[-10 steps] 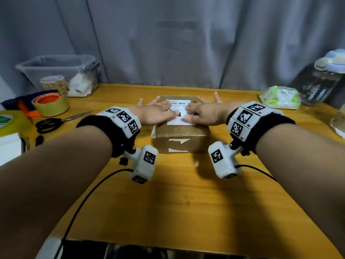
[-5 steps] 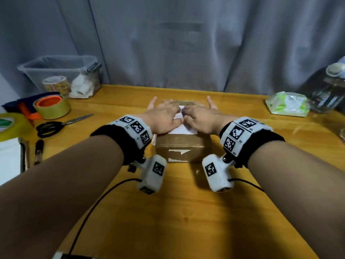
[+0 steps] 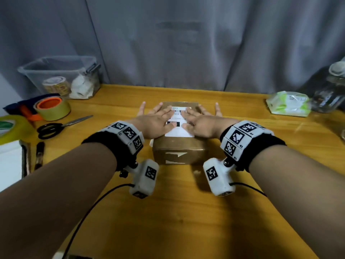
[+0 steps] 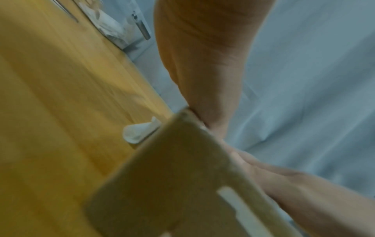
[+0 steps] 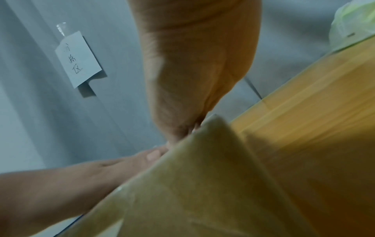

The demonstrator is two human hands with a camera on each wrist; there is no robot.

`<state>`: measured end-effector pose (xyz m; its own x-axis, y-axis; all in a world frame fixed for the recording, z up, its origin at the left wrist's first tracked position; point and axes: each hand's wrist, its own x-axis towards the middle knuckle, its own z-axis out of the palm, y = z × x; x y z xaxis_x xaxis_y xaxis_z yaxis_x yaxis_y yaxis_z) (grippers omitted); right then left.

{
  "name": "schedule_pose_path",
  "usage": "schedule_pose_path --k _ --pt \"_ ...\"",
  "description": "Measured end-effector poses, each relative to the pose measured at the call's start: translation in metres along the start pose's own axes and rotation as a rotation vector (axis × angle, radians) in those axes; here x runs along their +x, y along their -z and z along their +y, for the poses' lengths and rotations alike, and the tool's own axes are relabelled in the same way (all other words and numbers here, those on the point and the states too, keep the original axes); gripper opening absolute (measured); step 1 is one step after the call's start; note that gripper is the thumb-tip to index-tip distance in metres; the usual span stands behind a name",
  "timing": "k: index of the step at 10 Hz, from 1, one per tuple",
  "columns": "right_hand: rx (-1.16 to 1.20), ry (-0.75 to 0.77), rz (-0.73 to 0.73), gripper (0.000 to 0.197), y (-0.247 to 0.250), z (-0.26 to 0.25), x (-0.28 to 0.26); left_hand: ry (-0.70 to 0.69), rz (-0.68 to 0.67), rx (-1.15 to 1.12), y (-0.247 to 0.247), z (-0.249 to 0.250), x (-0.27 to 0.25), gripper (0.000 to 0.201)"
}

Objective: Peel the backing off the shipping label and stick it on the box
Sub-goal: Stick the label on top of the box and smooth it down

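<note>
A small brown cardboard box [image 3: 177, 152] stands in the middle of the wooden table. A white shipping label [image 3: 179, 130] with a barcode lies flat on its top. My left hand [image 3: 156, 119] lies flat on the label's left side, fingers straight and spread. My right hand [image 3: 199, 118] presses flat on the label's right side the same way. In the left wrist view the box [image 4: 172, 184] fills the lower middle, and a curled white backing strip [image 4: 140, 130] lies on the table beside it. The right wrist view shows the box [image 5: 202, 184] under my palm.
A clear plastic bin [image 3: 61, 75] stands at the back left. Tape rolls [image 3: 53, 107] and black-handled scissors [image 3: 56, 126] lie left of the box. A pack of wipes [image 3: 288, 103] and a glass jar [image 3: 330, 90] sit at the back right. The table's front [image 3: 177, 221] is bare wood.
Both hands have slid apart across the label from its middle toward its sides, so the barcode shows again between them. The fingers are now spread wider.
</note>
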<state>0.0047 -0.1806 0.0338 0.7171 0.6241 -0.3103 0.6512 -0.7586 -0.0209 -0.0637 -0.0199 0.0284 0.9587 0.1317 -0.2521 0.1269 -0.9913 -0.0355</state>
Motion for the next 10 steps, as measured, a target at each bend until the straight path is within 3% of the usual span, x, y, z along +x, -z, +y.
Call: schedule_pose_path --k 2,3,4,5,7,10 --pt "-0.043 -0.006 -0.101 0.06 0.0 0.002 -0.031 -0.078 -0.081 0.015 0.001 -0.011 -0.033 0.063" --pt "-0.034 0.013 -0.12 0.069 0.007 -0.002 -0.046 -0.117 -0.091 0.004 0.008 -0.007 -0.049 0.072" --pt "0.035 0.038 -0.256 0.103 0.012 -0.006 -0.057 -0.142 -0.147 -0.015 0.009 -0.002 -0.052 0.106" --pt "-0.063 0.051 -0.218 0.119 0.01 -0.005 -0.049 -0.151 -0.111 0.023 0.008 0.001 -0.041 0.113" --pt "-0.019 -0.011 0.012 0.087 0.016 0.014 -0.001 -0.094 0.052 -0.045 0.021 0.001 0.01 0.077" --pt "0.076 -0.045 0.191 0.075 0.015 0.03 0.027 -0.003 0.247 -0.028 0.022 0.002 0.035 0.069"
